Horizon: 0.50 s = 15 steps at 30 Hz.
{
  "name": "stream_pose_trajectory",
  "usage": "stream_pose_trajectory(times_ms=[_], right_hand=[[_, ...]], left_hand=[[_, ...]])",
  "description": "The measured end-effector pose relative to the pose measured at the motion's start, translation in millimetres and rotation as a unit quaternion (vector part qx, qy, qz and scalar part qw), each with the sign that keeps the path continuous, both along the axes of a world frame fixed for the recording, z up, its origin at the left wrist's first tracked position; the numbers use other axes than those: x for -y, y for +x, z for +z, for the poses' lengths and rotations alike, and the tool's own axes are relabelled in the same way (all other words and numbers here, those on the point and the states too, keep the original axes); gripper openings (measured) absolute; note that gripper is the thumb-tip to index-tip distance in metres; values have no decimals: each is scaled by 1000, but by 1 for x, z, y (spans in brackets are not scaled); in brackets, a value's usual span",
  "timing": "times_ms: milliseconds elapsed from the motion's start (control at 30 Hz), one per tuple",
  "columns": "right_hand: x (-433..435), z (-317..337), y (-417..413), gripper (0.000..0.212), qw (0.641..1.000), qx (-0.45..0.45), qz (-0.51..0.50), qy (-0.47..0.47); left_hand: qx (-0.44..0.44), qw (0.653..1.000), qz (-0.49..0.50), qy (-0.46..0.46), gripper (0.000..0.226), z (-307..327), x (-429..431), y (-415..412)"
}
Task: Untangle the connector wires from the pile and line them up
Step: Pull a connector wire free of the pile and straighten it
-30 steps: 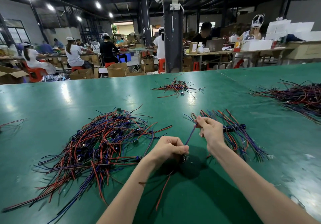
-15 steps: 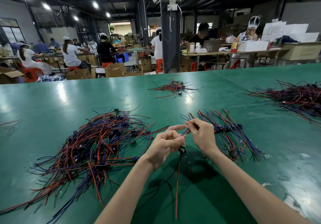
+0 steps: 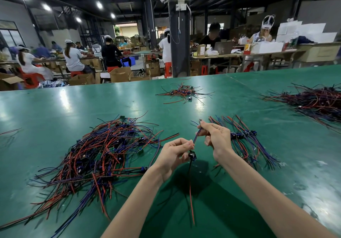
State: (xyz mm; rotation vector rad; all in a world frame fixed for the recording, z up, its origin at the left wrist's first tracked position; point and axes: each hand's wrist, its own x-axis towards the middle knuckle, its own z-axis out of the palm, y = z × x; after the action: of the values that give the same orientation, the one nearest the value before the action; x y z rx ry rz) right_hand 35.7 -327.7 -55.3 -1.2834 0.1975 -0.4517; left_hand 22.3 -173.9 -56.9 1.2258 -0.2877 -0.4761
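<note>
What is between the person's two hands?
A short stretch of blue wire runs from the left hand up to the right hand. Both hands pinch it, as the head view shows.

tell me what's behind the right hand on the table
The lined-up row of red, blue and black wires lies on the green table behind the right hand, dark connectors in a line. The hand covers the row's left end.

No writing here is clear enough to read.
</note>
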Motion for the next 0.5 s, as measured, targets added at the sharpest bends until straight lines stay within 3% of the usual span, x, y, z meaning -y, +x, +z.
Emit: stream_pose_trajectory(times_ms=[133,300,500], right_hand=[[-1,2,-1,21,999,-12,15,25],[6,2,3,24,998,-10,-38,39],[7,3,3,24,998,-8,-54,-6]], left_hand=[[-3,1000,2,2,12,3,-2,-1],[10,999,12,29,24,3,-3,-1],[17,994,-27,104,35,-3,5,-7]])
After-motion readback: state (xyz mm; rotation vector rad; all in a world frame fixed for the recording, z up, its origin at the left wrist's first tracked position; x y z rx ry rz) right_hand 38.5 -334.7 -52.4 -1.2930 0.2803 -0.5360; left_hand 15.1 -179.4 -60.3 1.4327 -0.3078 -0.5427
